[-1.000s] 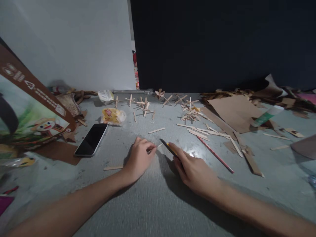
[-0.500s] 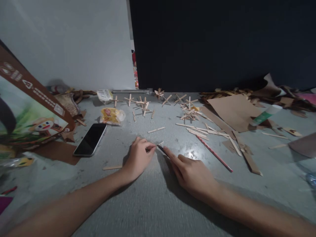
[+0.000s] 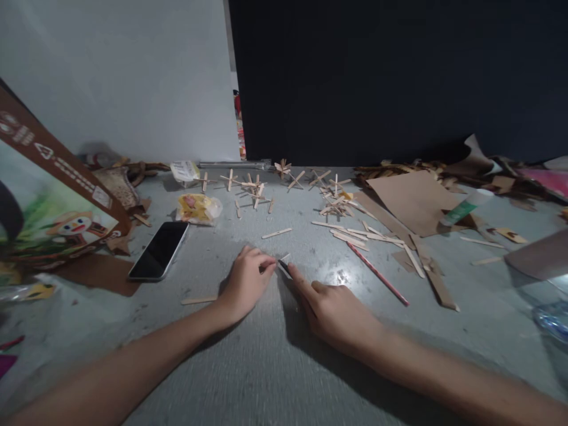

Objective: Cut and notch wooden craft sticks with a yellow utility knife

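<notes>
Closer than a second ago, my right hand (image 3: 337, 310) now sets its dark cutter (image 3: 284, 269) against the wooden stick (image 3: 285, 258) that my left hand (image 3: 246, 284) pinches flat on the grey table (image 3: 266, 367), mid-frame. Right fingers wrap the cutter, index stretched along it. A phone (image 3: 157, 251) lies well to the left, a red pencil (image 3: 377, 273) near on the right.
</notes>
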The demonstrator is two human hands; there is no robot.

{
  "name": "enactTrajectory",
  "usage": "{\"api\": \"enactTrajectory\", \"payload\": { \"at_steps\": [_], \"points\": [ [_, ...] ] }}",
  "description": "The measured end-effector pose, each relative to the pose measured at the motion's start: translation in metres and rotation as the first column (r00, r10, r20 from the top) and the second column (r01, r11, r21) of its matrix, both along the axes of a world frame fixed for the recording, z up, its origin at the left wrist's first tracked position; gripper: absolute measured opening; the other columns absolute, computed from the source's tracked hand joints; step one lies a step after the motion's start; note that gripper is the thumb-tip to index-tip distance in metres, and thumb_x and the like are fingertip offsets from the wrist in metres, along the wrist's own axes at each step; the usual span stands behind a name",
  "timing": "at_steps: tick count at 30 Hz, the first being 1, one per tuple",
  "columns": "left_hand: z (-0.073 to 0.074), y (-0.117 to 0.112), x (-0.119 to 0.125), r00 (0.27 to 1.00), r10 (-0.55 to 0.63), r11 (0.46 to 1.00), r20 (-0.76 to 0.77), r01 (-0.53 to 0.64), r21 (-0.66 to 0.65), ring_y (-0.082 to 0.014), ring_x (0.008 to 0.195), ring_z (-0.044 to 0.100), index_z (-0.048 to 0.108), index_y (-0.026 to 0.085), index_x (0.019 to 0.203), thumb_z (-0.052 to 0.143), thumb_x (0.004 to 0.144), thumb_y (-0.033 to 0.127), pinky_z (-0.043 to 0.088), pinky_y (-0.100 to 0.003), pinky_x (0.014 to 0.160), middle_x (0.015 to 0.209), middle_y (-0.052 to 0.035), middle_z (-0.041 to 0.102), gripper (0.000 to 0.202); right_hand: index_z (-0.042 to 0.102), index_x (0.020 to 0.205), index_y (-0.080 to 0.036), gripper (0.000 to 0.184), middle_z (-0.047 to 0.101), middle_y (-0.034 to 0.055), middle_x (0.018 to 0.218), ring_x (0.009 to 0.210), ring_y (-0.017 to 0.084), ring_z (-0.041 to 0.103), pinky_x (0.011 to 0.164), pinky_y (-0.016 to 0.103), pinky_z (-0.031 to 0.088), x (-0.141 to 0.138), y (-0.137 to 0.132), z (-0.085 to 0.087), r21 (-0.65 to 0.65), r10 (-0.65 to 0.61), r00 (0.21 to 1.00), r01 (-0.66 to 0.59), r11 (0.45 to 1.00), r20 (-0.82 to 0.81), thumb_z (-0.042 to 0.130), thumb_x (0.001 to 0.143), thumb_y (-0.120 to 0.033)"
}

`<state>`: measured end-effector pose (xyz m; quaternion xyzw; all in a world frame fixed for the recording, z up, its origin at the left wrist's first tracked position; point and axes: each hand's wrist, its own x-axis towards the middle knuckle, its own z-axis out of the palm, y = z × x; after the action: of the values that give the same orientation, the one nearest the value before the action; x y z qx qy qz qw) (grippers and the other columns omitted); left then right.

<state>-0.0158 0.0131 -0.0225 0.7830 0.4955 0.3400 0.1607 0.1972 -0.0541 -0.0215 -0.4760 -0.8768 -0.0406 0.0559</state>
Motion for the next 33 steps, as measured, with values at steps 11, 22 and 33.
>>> {"api": "enactTrajectory", "payload": {
  "at_steps": [11, 22, 33],
  "points": [
    [0.001, 0.004, 0.0, 0.999, -0.007, 0.999, 0.038, 0.009, -0.039, -0.0229, 0.087, 0.066, 0.082, 0.019, 0.086, 0.072, 0.089, 0.007, 0.053, -0.035, 0.079, 0.08, -0.0043, 0.074, 0.016, 0.023, 0.167, -0.001, 0.098, 0.077, 0.0178, 0.09, 0.065, 0.021, 0.067, 0.056, 0.032, 0.027, -0.011, 0.001, 0.026, -0.156, 0.032, 0.981, -0.002, 0.988, 0.191, 0.05, 0.073, -0.003],
    [0.002, 0.002, -0.001, 0.996, 0.041, 0.997, 0.078, -0.035, -0.068, -0.0235, 0.088, 0.069, 0.079, 0.02, 0.083, 0.073, 0.088, 0.01, 0.053, -0.035, 0.082, 0.082, -0.0047, 0.076, 0.013, 0.029, 0.169, -0.013, 0.084, 0.078, 0.0147, 0.093, 0.067, 0.023, 0.072, 0.057, 0.029, 0.04, -0.008, 0.002, 0.016, -0.154, -0.051, 0.998, 0.056, 0.986, 0.041, 0.052, 0.088, -0.008],
    [0.004, -0.007, 0.0, 0.963, 0.031, 0.998, 0.268, -0.015, -0.061, -0.015, 0.067, 0.067, 0.064, 0.021, 0.088, 0.059, 0.099, 0.024, 0.051, -0.025, 0.064, 0.075, 0.0002, 0.071, 0.012, 0.061, 0.138, -0.017, 0.043, 0.077, 0.0147, 0.119, 0.099, 0.026, 0.075, 0.083, 0.035, 0.058, 0.007, 0.016, 0.008, -0.047, -0.074, 0.655, 0.06, 0.997, -0.752, 0.045, 0.106, -0.04]
  ]
}}
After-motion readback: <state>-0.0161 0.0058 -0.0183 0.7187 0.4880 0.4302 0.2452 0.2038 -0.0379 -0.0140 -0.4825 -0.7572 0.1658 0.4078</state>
